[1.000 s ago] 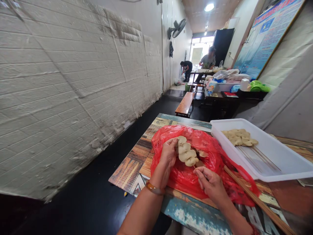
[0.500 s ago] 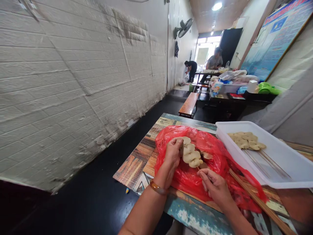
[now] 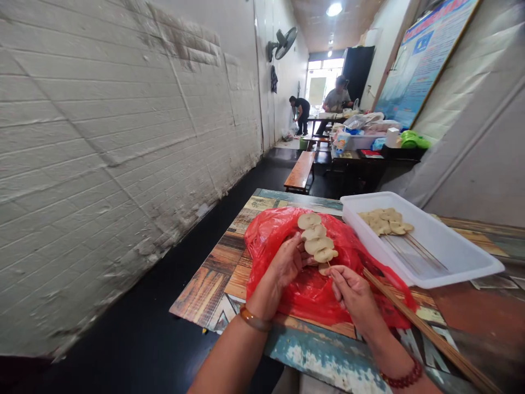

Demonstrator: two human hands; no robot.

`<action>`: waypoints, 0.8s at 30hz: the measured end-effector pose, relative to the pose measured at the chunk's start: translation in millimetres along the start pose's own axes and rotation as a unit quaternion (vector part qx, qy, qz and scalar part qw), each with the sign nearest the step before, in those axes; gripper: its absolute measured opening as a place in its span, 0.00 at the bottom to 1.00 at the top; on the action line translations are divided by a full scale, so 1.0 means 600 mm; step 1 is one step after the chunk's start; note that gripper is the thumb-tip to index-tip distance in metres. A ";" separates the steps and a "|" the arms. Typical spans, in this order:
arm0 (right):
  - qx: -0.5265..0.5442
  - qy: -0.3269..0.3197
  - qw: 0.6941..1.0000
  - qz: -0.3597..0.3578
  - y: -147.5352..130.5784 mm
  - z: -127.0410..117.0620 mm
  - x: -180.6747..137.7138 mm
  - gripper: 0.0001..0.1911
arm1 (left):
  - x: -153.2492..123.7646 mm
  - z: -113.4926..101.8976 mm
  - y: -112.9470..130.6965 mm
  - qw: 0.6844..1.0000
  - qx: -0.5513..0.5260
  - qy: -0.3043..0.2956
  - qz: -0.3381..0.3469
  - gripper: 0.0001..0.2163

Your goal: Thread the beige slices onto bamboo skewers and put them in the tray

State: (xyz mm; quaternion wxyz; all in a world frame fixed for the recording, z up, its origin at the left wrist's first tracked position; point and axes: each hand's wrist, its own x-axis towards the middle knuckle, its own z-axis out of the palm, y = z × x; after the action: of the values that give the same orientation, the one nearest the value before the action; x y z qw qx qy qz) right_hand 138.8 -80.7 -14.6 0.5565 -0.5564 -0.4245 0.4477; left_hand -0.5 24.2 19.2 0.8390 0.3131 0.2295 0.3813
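Wooden boards painted in many colours make up the table (image 3: 213, 284), which stands beside a long white brick wall (image 3: 102, 137), and far down the room two other people (image 3: 301, 112) are busy at another table. On the table lies a red plastic bag (image 3: 266, 235), spread open, and both of the person's hands are over it. The right hand (image 3: 355, 293) pinches the bottom end of a thin skewer (image 3: 316, 243) between thumb and fingers and holds it up over the bag. A few round pale slices sit on the stick in a row, one above the other, and the bottom part of the stick is bare. The left hand (image 3: 287, 262) has its fingers curled right at the side of the stick, under the lowest slice, but it is hard to tell whether it grips anything or only touches. One more slice (image 3: 324, 269) seems to lie in the bag just beside the right fingers, so the bag looks almost used up. To the right stands a white tray (image 3: 451, 273) with a small pile of finished skewers (image 3: 385, 221) at its far end, while most of its floor is bare. A bundle of bare sticks (image 3: 410, 317) lies between the bag and the tray, so the work looks to be at an early stage.
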 end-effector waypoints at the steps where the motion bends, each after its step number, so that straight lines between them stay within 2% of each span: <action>1: 0.003 0.002 1.000 -0.003 0.001 0.000 0.001 0.19 | -0.001 0.004 -0.005 1.000 0.015 -0.013 -0.005 0.19; 4: -0.004 0.004 1.000 -0.009 0.004 0.000 0.006 0.19 | 0.000 0.009 -0.020 0.998 0.051 -0.029 -0.001 0.20; 9: -0.082 0.009 0.996 -0.044 0.006 0.000 0.012 0.18 | 0.005 0.008 -0.025 0.997 0.075 -0.011 0.021 0.19; 11: -0.135 0.025 0.986 -0.095 0.004 -0.002 0.015 0.16 | 0.007 0.009 -0.022 0.995 0.088 -0.004 0.040 0.17; 14: -0.217 0.066 0.951 -0.209 -0.007 -0.008 0.022 0.11 | 0.012 0.012 -0.017 0.994 0.102 -0.007 0.048 0.15; 16: -0.239 0.090 0.935 -0.244 -0.016 -0.013 0.024 0.11 | 0.014 0.014 -0.015 0.993 0.112 -0.012 0.042 0.16; 21: -0.248 0.123 0.926 -0.256 -0.045 -0.033 0.021 0.11 | 0.008 0.020 -0.011 0.990 0.135 0.011 0.023 0.20; 24: -0.275 0.130 0.914 -0.267 -0.075 -0.073 0.022 0.12 | 0.005 0.020 -0.007 0.989 0.147 0.005 0.015 0.21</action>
State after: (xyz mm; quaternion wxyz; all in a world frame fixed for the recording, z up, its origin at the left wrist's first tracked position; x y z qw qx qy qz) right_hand 185.8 -77.3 29.2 0.5304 -0.6068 -0.5877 0.0712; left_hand 10.9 19.9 24.1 0.7771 0.4343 0.2826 0.3573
